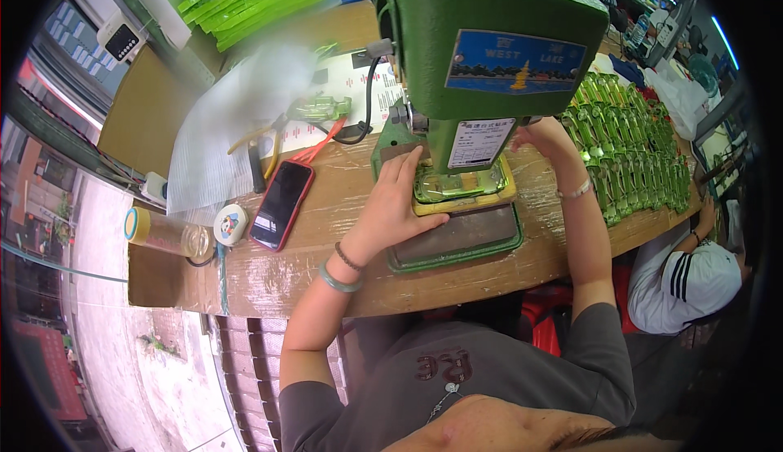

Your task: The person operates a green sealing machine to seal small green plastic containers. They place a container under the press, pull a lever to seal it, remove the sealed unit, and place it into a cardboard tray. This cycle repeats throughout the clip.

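Resting on the wooden bench (pixel 326 264), the left hand (pixel 391 207) lies flat with fingers spread, its fingertips pressing the near left edge of a clear green plastic part (pixel 457 183) that sits on a yellow block under the green press machine (pixel 489 36). Just right of that part, the right hand (pixel 542 135) reaches behind the machine's column; whether it is open or closed I cannot tell. Below both hands lies the machine's dark base plate (pixel 461 236). Left of the left hand sit a red phone (pixel 281 205), a small round tin (pixel 231 223) and a bottle (pixel 163 233). Beyond the right hand lies a stack of green parts (pixel 636 142). Farther right, another person's hand (pixel 705 211) shows.
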Demonstrator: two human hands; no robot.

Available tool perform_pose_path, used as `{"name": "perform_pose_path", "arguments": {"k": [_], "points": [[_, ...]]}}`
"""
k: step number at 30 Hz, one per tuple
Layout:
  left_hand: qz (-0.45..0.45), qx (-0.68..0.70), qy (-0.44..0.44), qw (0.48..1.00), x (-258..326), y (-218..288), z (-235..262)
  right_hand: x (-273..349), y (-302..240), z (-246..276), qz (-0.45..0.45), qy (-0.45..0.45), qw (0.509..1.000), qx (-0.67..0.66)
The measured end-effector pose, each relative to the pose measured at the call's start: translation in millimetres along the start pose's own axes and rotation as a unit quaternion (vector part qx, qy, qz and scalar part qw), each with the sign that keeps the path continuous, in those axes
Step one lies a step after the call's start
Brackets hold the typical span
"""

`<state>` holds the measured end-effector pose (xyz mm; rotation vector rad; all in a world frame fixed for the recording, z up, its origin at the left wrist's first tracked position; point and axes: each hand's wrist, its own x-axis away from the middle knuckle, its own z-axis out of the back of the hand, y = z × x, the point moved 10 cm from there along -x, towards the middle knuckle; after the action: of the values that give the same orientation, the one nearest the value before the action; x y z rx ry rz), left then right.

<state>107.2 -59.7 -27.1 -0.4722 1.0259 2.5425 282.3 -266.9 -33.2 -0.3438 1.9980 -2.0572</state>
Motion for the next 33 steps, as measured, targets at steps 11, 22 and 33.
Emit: {"name": "perform_pose_path", "arguments": {"k": [11, 22, 33], "points": [[-0.018, -0.002, 0.026, 0.999, 4, -3, 0, 70, -251, 7, 0.46, 0.133, 0.877, 0.032], [-0.016, 0.0, 0.027, 0.999, 1, -3, 0, 151, -226, -6, 0.51, 0.165, 0.843, 0.052], [-0.011, 0.008, 0.036, 0.999, 3, -5, 0, 209, -148, -20, 0.594, 0.235, 0.769, -0.011]]}}
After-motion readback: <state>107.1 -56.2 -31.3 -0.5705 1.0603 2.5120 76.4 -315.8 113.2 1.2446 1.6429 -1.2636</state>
